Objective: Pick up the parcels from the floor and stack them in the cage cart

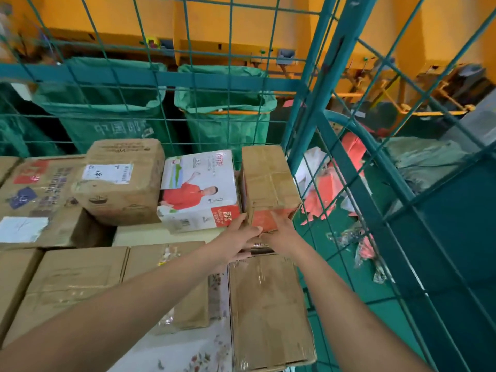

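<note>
yellow sorting chutes and green mail sacks (102, 111) fill the background behind the teal cage cart (319, 84), already packed with cartons. step in hand, i judge: seating a brown parcel (268, 181) in the far right corner, beside a white printed box (200, 189). left hand (236, 237) and right hand (281, 232) press its near end with fingers fairly straight, gripping nothing. next: push it flush, let go, fetch another. sack lettering and the label (107, 173) on a neighbouring carton are too blurred to read.

Both forearms run off the bottom edge, the hands cover the near end of the taped brown cardboard parcel (269, 181), and the green sacks' (107, 114) print is blurred.
</note>
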The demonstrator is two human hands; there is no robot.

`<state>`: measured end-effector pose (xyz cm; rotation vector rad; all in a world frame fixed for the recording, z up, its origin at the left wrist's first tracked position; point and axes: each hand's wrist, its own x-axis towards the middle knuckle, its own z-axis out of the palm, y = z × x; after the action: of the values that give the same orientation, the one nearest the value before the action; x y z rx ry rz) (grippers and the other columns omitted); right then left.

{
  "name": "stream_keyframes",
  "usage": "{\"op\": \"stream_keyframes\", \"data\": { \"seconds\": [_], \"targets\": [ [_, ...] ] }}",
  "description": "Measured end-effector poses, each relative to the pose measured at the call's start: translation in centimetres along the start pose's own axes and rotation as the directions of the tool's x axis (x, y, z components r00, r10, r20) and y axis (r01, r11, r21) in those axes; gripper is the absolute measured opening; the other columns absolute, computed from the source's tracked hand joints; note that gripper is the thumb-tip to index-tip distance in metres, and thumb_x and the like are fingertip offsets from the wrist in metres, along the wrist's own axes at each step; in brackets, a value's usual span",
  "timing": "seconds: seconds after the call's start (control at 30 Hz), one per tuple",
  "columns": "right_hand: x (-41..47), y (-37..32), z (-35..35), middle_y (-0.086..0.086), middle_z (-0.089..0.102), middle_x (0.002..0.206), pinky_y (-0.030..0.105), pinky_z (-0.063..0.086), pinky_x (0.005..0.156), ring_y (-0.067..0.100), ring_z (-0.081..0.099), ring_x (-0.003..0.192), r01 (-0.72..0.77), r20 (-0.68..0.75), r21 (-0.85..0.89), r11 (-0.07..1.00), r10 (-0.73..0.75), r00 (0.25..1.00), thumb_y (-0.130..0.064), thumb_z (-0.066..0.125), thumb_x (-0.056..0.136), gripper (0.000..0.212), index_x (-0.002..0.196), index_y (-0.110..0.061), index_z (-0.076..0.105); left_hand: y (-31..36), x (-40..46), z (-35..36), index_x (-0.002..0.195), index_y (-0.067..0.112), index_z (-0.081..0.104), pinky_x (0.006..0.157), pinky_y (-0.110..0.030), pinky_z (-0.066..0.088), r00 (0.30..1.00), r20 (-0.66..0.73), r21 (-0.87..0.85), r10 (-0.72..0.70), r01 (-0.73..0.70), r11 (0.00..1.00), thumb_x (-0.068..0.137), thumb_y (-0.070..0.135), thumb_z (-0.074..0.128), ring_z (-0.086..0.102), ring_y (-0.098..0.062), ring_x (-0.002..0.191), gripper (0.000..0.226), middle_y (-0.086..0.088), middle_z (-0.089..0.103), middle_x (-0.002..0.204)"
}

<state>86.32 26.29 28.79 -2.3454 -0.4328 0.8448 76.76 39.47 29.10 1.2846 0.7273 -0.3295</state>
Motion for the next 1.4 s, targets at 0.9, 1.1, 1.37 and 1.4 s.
{"op": "stream_keyframes", "data": {
  "seconds": [0.9,1.1,1.37,1.4],
  "targets": [
    [-31.5,-1.1,15.1,0.008,0.063,0.131,0.039,0.049,0.099,0.027,0.062,0.12,-0.148,-0.006,0.863,0.484,0.303,0.953,-0.038,0.049,0.108,0.029,0.131,-0.021,0.057,-10.8,-25.6,-6.6,0.113,0.032,0.057,0.105,-0.041,0.052,0.984,0.155,0.083,0.089,-0.102,0.991,0.101,0.035,0.064,0.064,-0.022,0.109,0.015,0.007,0.062,0.117],
    [-43.4,1.2,20.5,0.009,0.063,0.134,0.035,0.055,0.088,0.027,0.064,0.117,-0.109,-0.07,0.918,0.383,0.425,0.902,-0.039,0.05,0.108,0.036,0.137,-0.017,0.054,-17.0,-32.2,-5.7,0.121,0.038,0.053,0.105,-0.04,0.051,0.938,0.344,0.339,-0.034,-0.09,0.937,0.099,0.046,0.064,0.059,-0.024,0.124,0.025,0.004,0.052,0.139],
    [-57.4,6.7,24.3,0.005,0.066,0.127,0.035,0.054,0.088,0.026,0.065,0.116,-0.001,-0.159,0.967,0.256,0.6,0.784,-0.045,0.054,0.105,0.049,0.147,-0.02,0.049,-23.8,-38.0,3.7,0.137,0.031,0.047,0.102,-0.039,0.05,0.831,0.535,0.489,-0.15,-0.16,0.857,0.101,0.044,0.062,0.058,-0.026,0.126,0.042,0.003,0.053,0.141],
    [-58.8,7.6,24.5,0.006,0.066,0.127,0.036,0.054,0.088,0.026,0.065,0.115,0.019,-0.168,0.971,0.237,0.624,0.763,-0.045,0.055,0.105,0.048,0.146,-0.021,0.05,-24.6,-38.7,5.0,0.136,0.032,0.048,0.103,-0.039,0.05,0.815,0.554,0.504,-0.167,-0.168,0.847,0.1,0.044,0.062,0.058,-0.026,0.125,0.041,0.003,0.054,0.139]
  ]
}}
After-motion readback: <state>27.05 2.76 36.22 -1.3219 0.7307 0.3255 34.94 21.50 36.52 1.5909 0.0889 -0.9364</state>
